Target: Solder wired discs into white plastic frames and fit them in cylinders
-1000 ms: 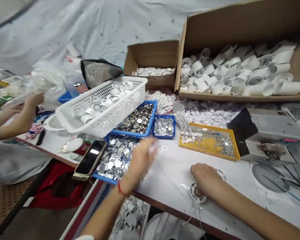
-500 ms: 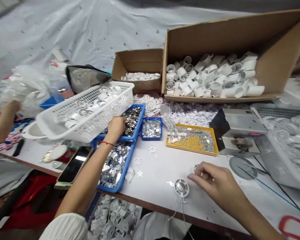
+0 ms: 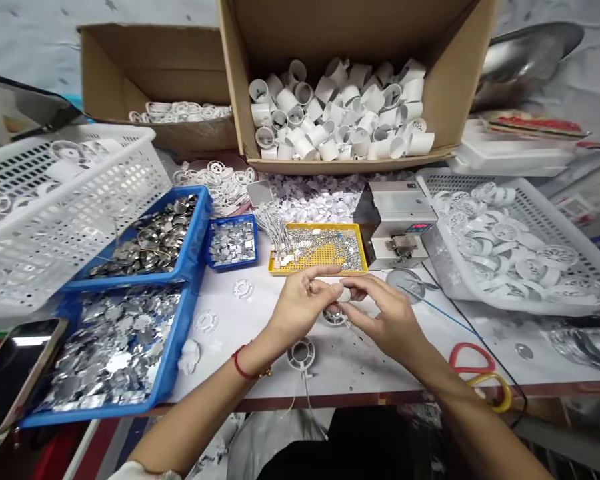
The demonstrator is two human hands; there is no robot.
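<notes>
My left hand and my right hand meet above the white table, just in front of the yellow tray. Both pinch one small round silvery-white piece between their fingertips. A red cord circles my left wrist. Under the hands lies a white wheel-shaped plastic part, and another one with a thin wire sits nearer the table's front edge. Blue trays of round metal discs, shiny flat pieces and small metal squares stand to the left.
A large cardboard box of white plastic tubes and a smaller box stand at the back. White baskets sit far left and right. A small grey machine, red-and-yellow scissors and a phone lie around.
My left hand came back from the blue disc tray and joined my right hand at the middle. The view swung right and down; the other person's hands at the left are gone from sight.
</notes>
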